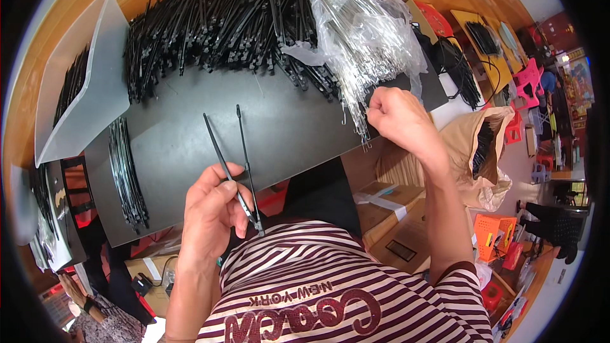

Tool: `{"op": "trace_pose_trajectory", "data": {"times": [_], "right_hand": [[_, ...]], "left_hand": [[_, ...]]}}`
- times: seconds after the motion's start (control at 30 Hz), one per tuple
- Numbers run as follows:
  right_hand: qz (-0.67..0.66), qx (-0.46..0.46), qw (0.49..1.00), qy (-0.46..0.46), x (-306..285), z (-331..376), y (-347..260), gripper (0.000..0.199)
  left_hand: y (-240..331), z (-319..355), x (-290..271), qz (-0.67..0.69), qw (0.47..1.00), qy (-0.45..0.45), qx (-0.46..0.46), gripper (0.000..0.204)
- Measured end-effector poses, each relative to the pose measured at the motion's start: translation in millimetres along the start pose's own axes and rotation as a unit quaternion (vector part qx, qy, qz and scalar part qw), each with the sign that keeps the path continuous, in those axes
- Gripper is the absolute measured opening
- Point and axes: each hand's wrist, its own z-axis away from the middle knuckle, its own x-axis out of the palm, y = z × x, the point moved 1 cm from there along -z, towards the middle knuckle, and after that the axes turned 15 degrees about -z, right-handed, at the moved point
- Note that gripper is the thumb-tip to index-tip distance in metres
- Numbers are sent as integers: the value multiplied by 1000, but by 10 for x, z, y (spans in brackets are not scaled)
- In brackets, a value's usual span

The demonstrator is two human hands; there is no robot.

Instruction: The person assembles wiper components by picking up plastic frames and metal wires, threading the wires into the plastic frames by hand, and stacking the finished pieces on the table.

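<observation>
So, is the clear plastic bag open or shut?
Open: silver rods stick out past the edge of the plastic bag, their hooked ends bare beside the right hand.

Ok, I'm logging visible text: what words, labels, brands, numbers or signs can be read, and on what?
Striped shirt: large maroon lettering and a smaller line, readable, but I won't copy it.
Cardboard box: dark patch, any text too small.
Colourful far panel: any text blurred.

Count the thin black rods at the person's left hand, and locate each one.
2. The left rod slants under the thumb of the left hand; the right rod runs beside it. The fingers may hide more.
</observation>
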Motion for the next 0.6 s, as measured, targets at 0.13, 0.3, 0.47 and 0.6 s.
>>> {"op": "trace_pose_trajectory", "data": {"times": [0.13, 0.3, 0.47, 0.6], "right_hand": [[-39, 27, 999, -24, -151, 112, 41, 19], [-1, 55, 997, -47, -292, 313, 111, 19], [0, 11, 1000, -19, -220, 269, 120, 18], [27, -9, 1000, -3, -87, 136, 47, 19]], "left_hand": [[-21, 17, -50, -10, 1000, -11, 14, 21], [-72, 49, -120, -14, 1000, -21, 18, 22], [-140, 52, -119, -26, 999, 12, 37, 21], [-113, 81, -125, -22, 999, -10, 33, 23]]}}
